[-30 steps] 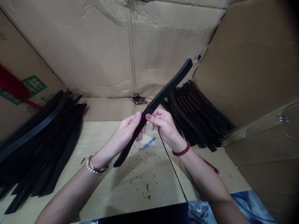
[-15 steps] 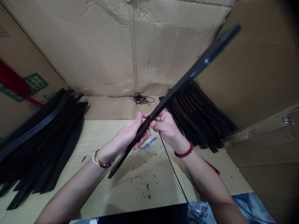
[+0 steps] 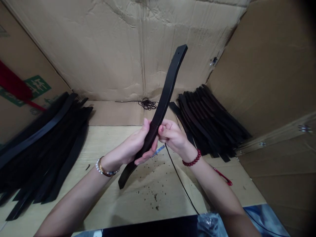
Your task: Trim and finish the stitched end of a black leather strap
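A long, dark, gently curved strip (image 3: pixel 168 85), with a small hole near its upper end, stands tilted over the table. My left hand (image 3: pixel 134 142) is wrapped round its lower middle, where a darker wrapped-looking section shows. At the strip's right edge, my right hand (image 3: pixel 174 135) is closed in a pinch on a thin black cord (image 3: pixel 179 174). That cord runs down from the fingers to the table's near edge. Behind my left fingertips lies a slim blue-and-white stick (image 3: pixel 158 150), partly hidden.
Similar dark strips lie in a left pile (image 3: pixel 46 148) and a right pile (image 3: pixel 206 121). A tangled dark cord (image 3: pixel 148 104) rests by the back cardboard wall (image 3: pixel 111 49). A red tool (image 3: pixel 223 176) lies beyond my right forearm. Dark crumbs (image 3: pixel 155 197) dot the table.
The strip has turned from a low slant toward the upper right to a steeper angle, its broad face now showing. Both hands stay in nearly the same place.
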